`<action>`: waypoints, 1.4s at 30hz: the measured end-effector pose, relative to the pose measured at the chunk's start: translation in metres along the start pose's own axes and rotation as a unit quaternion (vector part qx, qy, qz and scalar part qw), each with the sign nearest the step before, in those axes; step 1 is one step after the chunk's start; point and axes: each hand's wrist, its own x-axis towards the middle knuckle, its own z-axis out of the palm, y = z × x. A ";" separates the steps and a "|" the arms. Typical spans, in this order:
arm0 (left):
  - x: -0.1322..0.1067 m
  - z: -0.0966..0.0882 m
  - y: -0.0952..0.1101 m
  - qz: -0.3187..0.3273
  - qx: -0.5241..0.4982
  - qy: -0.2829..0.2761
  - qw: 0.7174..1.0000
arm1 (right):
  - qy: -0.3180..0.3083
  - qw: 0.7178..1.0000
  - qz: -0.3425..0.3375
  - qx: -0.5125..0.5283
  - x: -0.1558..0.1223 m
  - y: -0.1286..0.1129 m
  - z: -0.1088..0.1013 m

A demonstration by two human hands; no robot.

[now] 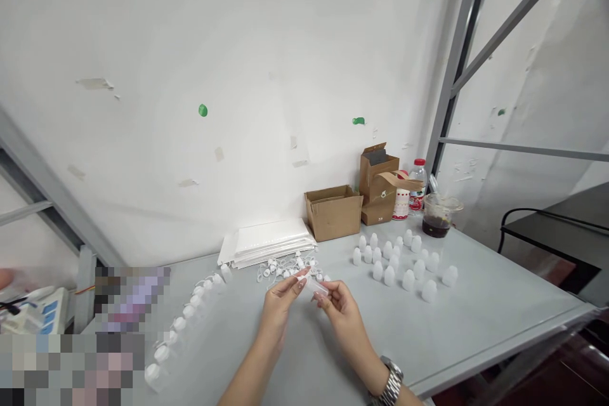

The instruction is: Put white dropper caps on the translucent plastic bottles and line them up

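Note:
My left hand point(281, 303) and my right hand point(341, 306) meet over the grey table point(476, 323), both pinching a small clear plastic tube point(314, 286) held between them. The left fingers grip its left end, the right fingers its right end. A silver watch sits on my right wrist point(391, 382). Just beyond the hands lies a heap of small white caps point(285, 265). To the right stand several white dropper bottles point(404, 261).
A stack of white flat bags point(269, 240) lies by the wall. An open cardboard box point(333, 212), a taller brown box point(378, 185), a water bottle point(419, 184) and a cup of dark liquid point(438, 216) stand at the back. A row of capped clear tubes point(183, 323) runs along the left.

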 end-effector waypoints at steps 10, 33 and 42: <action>0.002 -0.001 0.001 0.021 0.015 -0.012 1.000 | -0.067 0.990 0.123 0.024 0.002 -0.002 0.003; -0.001 -0.001 0.002 -0.027 -0.006 0.016 0.999 | -0.001 0.988 -0.046 -0.149 -0.009 -0.004 0.000; 0.001 0.001 -0.001 -0.013 -0.014 -0.031 0.999 | -0.100 0.974 0.194 0.051 0.000 -0.004 0.005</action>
